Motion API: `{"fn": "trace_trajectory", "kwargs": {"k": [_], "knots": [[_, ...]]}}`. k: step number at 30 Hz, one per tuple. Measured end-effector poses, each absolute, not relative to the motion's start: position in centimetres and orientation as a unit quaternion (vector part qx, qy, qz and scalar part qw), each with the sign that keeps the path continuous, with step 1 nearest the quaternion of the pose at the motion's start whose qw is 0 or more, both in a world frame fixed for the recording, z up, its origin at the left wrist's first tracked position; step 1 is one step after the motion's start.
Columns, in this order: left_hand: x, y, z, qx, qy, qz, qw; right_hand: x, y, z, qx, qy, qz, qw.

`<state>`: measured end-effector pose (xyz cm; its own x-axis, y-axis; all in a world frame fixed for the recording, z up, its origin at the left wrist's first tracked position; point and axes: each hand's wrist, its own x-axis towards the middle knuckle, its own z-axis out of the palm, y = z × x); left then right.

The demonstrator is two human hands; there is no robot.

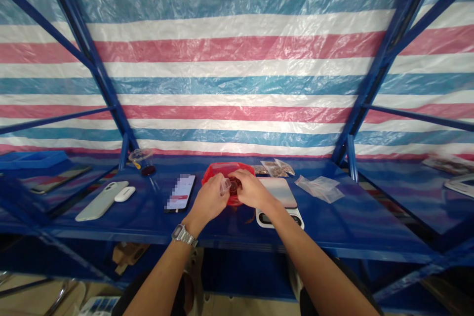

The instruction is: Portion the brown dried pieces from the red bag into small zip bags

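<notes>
A red plastic bag (227, 167) stands with its mouth open on the blue shelf, dark brown contents (234, 186) showing inside. My left hand (212, 197), with a silver watch at the wrist, is closed on a small clear plastic bag (225, 186) at the red bag's mouth. My right hand (252, 188) reaches in from the other side, fingers curled down at the brown contents; what they pinch is hidden. Just right of the red bag is a white kitchen scale (277, 191), partly behind my right forearm. Behind it lie filled clear sachets (274, 168).
Flat clear zip bags (321, 188) lie right of the scale. To the left are a lit phone (182, 193), a pale phone (101, 202), a white earbud case (125, 194) and a clear plastic cup (143, 162). Blue metal posts (107, 89) rise before a striped tarp (237, 69).
</notes>
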<state>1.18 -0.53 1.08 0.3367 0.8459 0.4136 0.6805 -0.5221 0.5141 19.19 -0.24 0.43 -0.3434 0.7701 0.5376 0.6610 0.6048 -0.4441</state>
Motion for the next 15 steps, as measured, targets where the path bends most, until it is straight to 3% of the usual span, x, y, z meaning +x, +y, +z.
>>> {"fn": "trace_trajectory", "kwargs": {"k": [4,15], "knots": [[1.9,-0.6,0.5,0.839,0.489,0.211,0.114,19.5,0.7,-0.7,-0.478,-0.818,0.054,0.315],[2.0,-0.2,1.0,0.799,0.542,0.239,0.105,19.2,1.2,-0.4,-0.476,-0.838,0.080,0.255]]}}
